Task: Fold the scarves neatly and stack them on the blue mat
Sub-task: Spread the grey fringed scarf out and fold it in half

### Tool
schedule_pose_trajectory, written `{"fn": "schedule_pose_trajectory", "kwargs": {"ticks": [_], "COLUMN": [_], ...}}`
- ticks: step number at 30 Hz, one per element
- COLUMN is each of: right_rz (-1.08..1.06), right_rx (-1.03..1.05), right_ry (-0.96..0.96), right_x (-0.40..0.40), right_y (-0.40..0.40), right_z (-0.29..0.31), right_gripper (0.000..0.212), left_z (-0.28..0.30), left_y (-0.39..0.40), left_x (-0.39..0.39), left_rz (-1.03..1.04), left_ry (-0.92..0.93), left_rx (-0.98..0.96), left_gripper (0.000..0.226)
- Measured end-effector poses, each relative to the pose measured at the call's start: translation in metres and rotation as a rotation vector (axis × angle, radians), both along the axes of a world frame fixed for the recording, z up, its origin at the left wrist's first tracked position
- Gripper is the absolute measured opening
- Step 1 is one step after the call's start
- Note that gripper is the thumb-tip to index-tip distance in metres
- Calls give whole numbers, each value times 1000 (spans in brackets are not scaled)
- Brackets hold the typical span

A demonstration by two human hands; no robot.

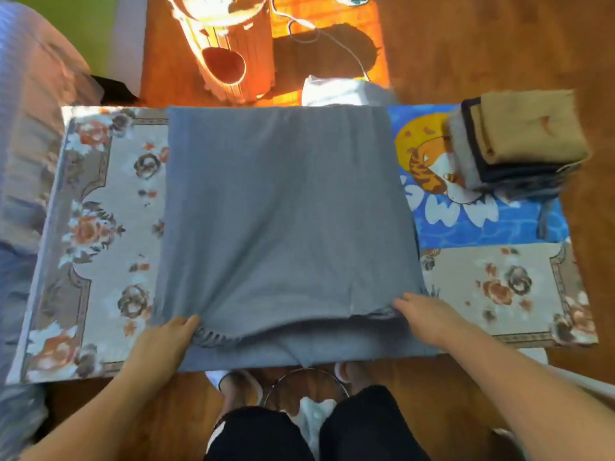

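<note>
A grey scarf (283,207) lies doubled across the middle of the floral-covered table (109,227), its fringed upper edge near me. My left hand (166,341) grips the fringed corner at the lower left. My right hand (422,317) grips the opposite fringed corner at the lower right. The upper layer is slightly lifted off the layer beneath. At the far right, the blue mat (482,224) with a tiger picture carries a stack of folded scarves (519,144), a tan one on top.
A wooden stool-like stand (229,61) and a white cable (332,38) are on the floor beyond the table. A white cloth (342,91) sits behind the scarf. Bedding (30,128) lies at the left. My knees and a wire basket (306,384) are below the table edge.
</note>
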State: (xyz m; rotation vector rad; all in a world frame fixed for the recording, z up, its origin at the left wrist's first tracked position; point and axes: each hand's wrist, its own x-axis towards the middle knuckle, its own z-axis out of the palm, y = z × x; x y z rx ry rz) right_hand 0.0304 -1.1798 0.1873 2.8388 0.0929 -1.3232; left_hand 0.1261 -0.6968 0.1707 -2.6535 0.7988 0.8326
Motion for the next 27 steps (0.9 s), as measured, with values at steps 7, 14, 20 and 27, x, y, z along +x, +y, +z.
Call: {"fn": "schedule_pose_trajectory", "kwargs": {"ticks": [7, 14, 20, 27], "right_rz": [-958, -1053, -1199, -1096], "right_rx": [27, -139, -357, -269], "right_ry": [-361, -214, -488, -254], "right_x": [11, 23, -42, -74], "right_y": [-31, -71, -96, -55], "right_z": [-85, -119, -120, -120], "right_gripper": [17, 42, 37, 35], "left_z": [-78, -117, -121, -115], "left_y": [-37, -101, -97, -86], "left_x": [-19, -50, -57, -69], "left_rz": [253, 423, 340, 251], "left_ry": [75, 175, 97, 122], "left_rx": [89, -126, -161, -108], "left_gripper": [44, 78, 82, 90]}}
